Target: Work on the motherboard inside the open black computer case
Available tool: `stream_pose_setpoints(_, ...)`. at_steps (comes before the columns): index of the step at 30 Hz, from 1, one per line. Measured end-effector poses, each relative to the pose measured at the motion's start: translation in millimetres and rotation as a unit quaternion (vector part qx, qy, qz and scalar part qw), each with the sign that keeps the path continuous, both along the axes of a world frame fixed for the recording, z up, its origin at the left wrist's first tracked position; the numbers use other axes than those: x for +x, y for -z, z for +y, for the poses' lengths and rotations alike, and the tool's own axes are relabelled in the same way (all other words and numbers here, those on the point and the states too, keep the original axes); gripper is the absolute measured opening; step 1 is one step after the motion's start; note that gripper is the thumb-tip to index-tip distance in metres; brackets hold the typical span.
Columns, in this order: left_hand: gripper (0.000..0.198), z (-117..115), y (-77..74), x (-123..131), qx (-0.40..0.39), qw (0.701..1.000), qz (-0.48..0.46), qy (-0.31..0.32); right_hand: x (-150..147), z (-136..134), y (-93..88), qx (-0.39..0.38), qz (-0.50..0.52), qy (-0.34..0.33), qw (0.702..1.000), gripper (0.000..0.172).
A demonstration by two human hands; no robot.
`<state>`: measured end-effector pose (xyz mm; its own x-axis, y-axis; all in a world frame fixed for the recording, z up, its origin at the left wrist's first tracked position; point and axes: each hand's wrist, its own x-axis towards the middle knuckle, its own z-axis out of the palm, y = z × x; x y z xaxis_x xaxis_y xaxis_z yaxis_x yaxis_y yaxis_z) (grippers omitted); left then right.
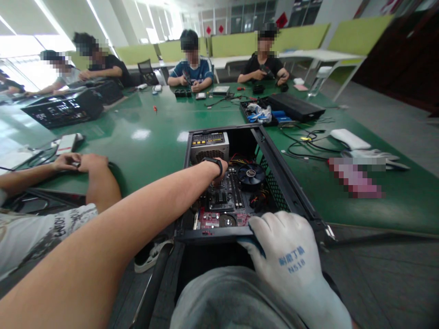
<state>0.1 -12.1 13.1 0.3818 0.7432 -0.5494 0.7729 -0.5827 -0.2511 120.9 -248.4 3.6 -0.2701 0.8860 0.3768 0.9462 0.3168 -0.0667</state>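
Observation:
An open computer case [286, 183] lies at the table's near edge, its inside facing up. My left hand [222, 168], bare and with a dark band at the wrist, reaches into it over the motherboard [217, 199]. Its fingers are mostly hidden behind the wrist and low in the case, so their grip cannot be made out. My right hand [284, 244], in a white work glove, is closed around the case's near rim. Inside are a power supply [210, 145] at the far left, a round CPU fan [251, 176], loose wires and a red card [209, 219] near the front.
Cables [305, 144], a white glove [373, 157] and a pink blurred item [356, 178] lie on the right. Farther back sits a black tray [259, 113] with gloves. A co-worker's hands [80, 162] rest at left. Other people work across the green table [154, 151].

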Motion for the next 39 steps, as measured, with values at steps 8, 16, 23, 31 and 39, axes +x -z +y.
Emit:
stream_pose_setpoints(8, 0.051, 1.1, 1.0, 2.0, -0.008, 1.0, 0.018, 0.002, -1.6, 1.0, -2.1, 0.014, -0.004, -0.001, 1.0, 0.021)
stream_pose_setpoints(16, 0.049, 10.9, 11.4, 0.8, -0.013, 1.0, 0.014, 0.001, -2.7, 1.5, -3.9, 0.023, -0.001, -0.004, 1.0, 0.017)
stream_pose_setpoints(23, 0.05, 18.7, 20.2, -1.2, -0.006, 1.0, 0.015, 0.002, -1.7, 1.4, -1.3, 0.023, -0.002, -0.005, 1.0, 0.02)
stream_pose_setpoints(31, 0.055, 22.0, 23.7, -2.5, 0.003, 1.0, -0.003, 0.009, -1.7, -0.1, -1.5, 0.024, -0.003, -0.001, 1.0, 0.022)
stream_pose_setpoints(39, 0.056, 23.8, 25.0, -2.2, -0.002, 1.0, 0.006, 0.011, -0.1, 1.5, -0.7, 0.032, -0.01, -0.006, 0.999, 0.022)
